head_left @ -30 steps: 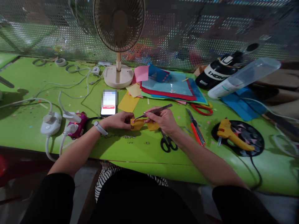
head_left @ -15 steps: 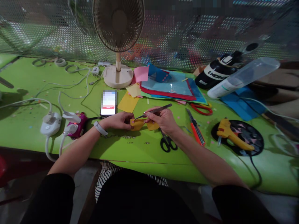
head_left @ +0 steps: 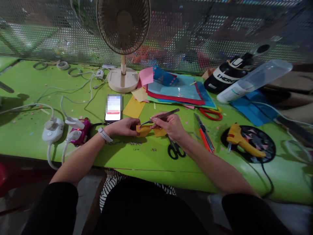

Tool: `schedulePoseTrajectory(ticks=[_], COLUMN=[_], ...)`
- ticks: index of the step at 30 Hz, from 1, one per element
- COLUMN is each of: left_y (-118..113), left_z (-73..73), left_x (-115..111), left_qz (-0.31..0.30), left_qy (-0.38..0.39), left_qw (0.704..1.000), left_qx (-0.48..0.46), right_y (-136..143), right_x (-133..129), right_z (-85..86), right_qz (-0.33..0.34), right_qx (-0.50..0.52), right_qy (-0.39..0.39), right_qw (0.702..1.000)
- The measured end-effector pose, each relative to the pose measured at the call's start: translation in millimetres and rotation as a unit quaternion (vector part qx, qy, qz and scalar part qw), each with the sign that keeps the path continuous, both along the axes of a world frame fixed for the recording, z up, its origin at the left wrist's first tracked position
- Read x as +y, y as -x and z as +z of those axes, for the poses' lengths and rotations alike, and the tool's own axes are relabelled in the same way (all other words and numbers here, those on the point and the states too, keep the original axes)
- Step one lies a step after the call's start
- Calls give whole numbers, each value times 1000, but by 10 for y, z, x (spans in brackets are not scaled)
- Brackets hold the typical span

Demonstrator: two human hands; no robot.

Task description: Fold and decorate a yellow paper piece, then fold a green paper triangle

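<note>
Yellow paper (head_left: 143, 131) is pinched at its left end by the left hand (head_left: 127, 126), thumb and fingers closed on it, just above the green table (head_left: 146, 164). Metal tweezers (head_left: 168, 113) are gripped pen-style in the right hand (head_left: 171, 125); their tip is held at the paper's upper left part, near a small pink spot. Whether anything is nipped in the tip cannot be told. More yellow is seen under the right fingers; whether it is joined to the same piece cannot be told.

Black-handled scissors (head_left: 173, 151) are partly covered by the right hand. Tiny bits (head_left: 134, 143) are scattered just in front of the paper. A utility knife (head_left: 205, 137) is laid right of the scissors; farther right, a yellow glue gun (head_left: 237, 137) is rested on a black dish (head_left: 271, 151). A lit phone (head_left: 113, 116) and a yellow sheet (head_left: 134, 107) are placed beyond the left hand. Colored sheets (head_left: 174, 91) are stacked behind, right of a fan (head_left: 123, 78).
</note>
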State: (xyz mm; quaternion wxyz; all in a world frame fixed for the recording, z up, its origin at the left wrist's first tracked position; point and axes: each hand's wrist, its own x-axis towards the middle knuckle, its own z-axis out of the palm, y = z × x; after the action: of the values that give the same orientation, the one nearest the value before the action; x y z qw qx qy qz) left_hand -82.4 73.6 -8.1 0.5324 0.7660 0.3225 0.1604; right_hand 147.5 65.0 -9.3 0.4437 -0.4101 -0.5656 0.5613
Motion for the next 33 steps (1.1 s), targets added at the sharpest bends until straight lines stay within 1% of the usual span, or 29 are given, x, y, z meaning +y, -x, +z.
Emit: schedulePoseTrajectory(ticks=[10,21,33], left_y=[-2,1,6], left_z=[4,10,-5], left_x=[5,6,3], left_qz=[-1,1,-2], left_qy=[0,-22,-16], left_qw=[1000,999,1000], left_qx=[7,29,22], right_y=[-1,-8,0], right_x=[-8,6,-6], right_z=[12,-17,11], right_qz=[-1,-6,-7], right_qx=[4,-8,-5], right_qy=[-1,-1,-4], right_qw=[1000,1000,1000])
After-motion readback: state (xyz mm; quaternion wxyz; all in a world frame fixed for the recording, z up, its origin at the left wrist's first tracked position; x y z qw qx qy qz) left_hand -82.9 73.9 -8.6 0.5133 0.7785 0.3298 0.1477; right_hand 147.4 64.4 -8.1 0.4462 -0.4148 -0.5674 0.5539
